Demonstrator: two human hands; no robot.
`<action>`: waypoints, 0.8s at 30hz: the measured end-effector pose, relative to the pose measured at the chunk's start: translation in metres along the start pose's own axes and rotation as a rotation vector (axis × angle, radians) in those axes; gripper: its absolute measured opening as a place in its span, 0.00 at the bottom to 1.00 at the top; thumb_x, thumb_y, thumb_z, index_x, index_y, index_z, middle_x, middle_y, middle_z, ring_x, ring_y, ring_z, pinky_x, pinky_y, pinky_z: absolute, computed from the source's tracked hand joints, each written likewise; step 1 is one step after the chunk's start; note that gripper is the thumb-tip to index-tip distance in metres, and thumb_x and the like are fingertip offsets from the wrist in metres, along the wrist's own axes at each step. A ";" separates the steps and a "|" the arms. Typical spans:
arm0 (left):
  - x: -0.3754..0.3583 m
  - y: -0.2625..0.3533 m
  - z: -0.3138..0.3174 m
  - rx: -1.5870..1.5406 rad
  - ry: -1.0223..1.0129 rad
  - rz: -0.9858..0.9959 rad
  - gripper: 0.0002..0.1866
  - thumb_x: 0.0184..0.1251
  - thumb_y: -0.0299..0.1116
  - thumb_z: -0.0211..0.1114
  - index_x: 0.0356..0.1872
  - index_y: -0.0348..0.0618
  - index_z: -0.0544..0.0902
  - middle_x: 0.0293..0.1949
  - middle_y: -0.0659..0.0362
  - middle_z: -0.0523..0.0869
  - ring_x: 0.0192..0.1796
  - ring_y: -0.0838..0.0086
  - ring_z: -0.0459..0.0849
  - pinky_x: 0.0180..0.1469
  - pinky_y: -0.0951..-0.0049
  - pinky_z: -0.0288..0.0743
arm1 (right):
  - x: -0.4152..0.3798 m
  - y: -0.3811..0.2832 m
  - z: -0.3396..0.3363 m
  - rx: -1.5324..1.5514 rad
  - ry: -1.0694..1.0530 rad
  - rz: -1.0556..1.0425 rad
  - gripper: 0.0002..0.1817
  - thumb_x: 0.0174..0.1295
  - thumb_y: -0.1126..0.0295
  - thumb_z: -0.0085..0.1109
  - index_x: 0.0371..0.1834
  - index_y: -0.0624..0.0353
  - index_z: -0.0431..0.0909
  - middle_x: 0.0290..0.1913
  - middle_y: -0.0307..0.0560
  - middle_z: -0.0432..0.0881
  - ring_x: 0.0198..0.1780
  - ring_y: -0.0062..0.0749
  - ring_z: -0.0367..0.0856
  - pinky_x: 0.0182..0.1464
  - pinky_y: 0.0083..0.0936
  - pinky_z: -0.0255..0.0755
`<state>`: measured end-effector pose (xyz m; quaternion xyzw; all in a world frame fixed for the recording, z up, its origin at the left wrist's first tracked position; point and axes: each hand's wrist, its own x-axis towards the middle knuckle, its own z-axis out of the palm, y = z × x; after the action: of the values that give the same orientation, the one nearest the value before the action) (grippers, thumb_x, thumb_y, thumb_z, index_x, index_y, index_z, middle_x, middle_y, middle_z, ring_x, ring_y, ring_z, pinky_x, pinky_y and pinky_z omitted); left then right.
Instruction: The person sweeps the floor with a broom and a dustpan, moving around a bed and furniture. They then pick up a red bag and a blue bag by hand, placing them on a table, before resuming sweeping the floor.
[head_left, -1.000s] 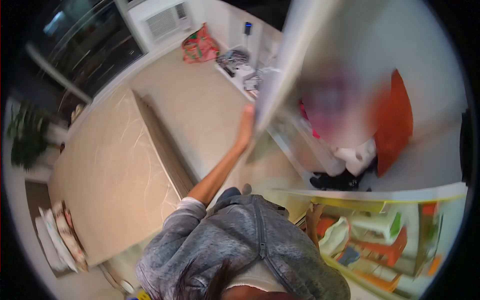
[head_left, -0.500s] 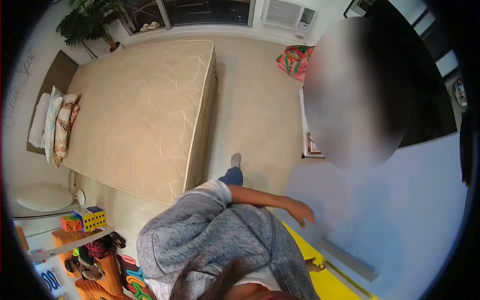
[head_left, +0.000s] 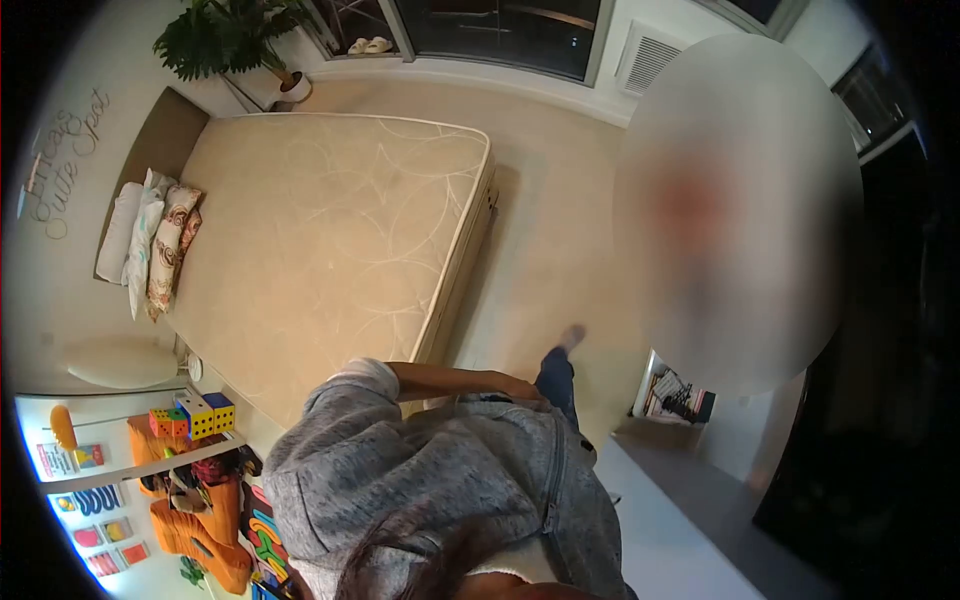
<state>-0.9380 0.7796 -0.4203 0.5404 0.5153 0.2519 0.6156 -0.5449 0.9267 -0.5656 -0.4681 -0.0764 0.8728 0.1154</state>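
1. The left hand (head_left: pixel 515 388) is at the front of the waist, at the end of a bare forearm (head_left: pixel 440 381). Its fingers cannot be made out, so whether it is clenched, relaxed or grasping something cannot be told. The right hand is out of view; its state cannot be told either.
2. The grey jacket (head_left: pixel 420 485) is the thing nearest the left hand, worn on the near side with its zip running down the front; whether they touch is unclear.
3. Just beyond the hand, a leg in blue jeans (head_left: pixel 556 381) stretches toward the far side.
4. To the right, books (head_left: pixel 672 398) lie in a white holder; their spines are too small to read.
5. Left and farther off is a bare mattress (head_left: pixel 330 235), with pillows (head_left: pixel 165 245) at its left end.
6. Script lettering (head_left: pixel 70 165) on the left wall seems to read "Suite Spot" in its lower line; the upper line is hard to make out.
7. Near left, prints (head_left: pixel 88 537) carry no legible wording, close to coloured dice cubes (head_left: pixel 208 416).
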 end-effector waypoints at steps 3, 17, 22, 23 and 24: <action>-0.005 0.019 -0.075 -0.623 0.179 -0.147 0.28 0.57 0.53 0.40 0.52 0.42 0.62 0.53 0.52 0.64 0.53 0.63 0.64 0.53 0.72 0.56 | 0.080 -0.084 0.087 -0.661 -0.119 -0.225 0.06 0.51 0.66 0.45 0.26 0.57 0.65 0.21 0.39 0.70 0.20 0.23 0.65 0.23 0.18 0.61; -0.062 0.019 -0.305 -0.772 1.231 -0.488 0.23 0.52 0.52 0.50 0.22 0.38 0.74 0.21 0.58 0.73 0.28 0.75 0.68 0.32 0.75 0.62 | 0.354 -0.235 0.768 -2.061 -1.133 0.028 0.19 0.50 0.67 0.46 0.46 0.61 0.64 0.36 0.39 0.72 0.38 0.20 0.68 0.39 0.18 0.63; -0.063 -0.032 -0.414 -0.700 1.841 -0.431 0.21 0.53 0.47 0.52 0.18 0.37 0.71 0.14 0.65 0.66 0.21 0.81 0.62 0.26 0.79 0.60 | 0.380 -0.196 0.829 -1.908 -1.327 0.104 0.20 0.52 0.55 0.46 0.39 0.61 0.70 0.36 0.42 0.73 0.40 0.24 0.69 0.42 0.19 0.62; -0.069 -0.033 -0.446 -0.914 1.825 -0.368 0.20 0.55 0.45 0.51 0.17 0.36 0.70 0.14 0.65 0.67 0.22 0.82 0.62 0.26 0.80 0.60 | 0.368 -0.198 0.858 -1.803 -1.244 0.048 0.20 0.52 0.55 0.46 0.38 0.61 0.70 0.34 0.42 0.72 0.38 0.24 0.70 0.41 0.19 0.62; -0.071 -0.051 -0.470 -0.964 1.748 -0.291 0.19 0.56 0.44 0.51 0.18 0.35 0.71 0.15 0.65 0.68 0.23 0.82 0.63 0.27 0.79 0.60 | 0.356 -0.201 0.887 -1.692 -1.171 -0.009 0.20 0.52 0.54 0.45 0.36 0.61 0.71 0.32 0.41 0.72 0.36 0.24 0.70 0.40 0.19 0.62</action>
<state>-1.4008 0.8943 -0.3879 -0.2084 0.6900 0.6638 0.1996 -1.4495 1.1946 -0.3140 0.1030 -0.7124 0.6240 -0.3042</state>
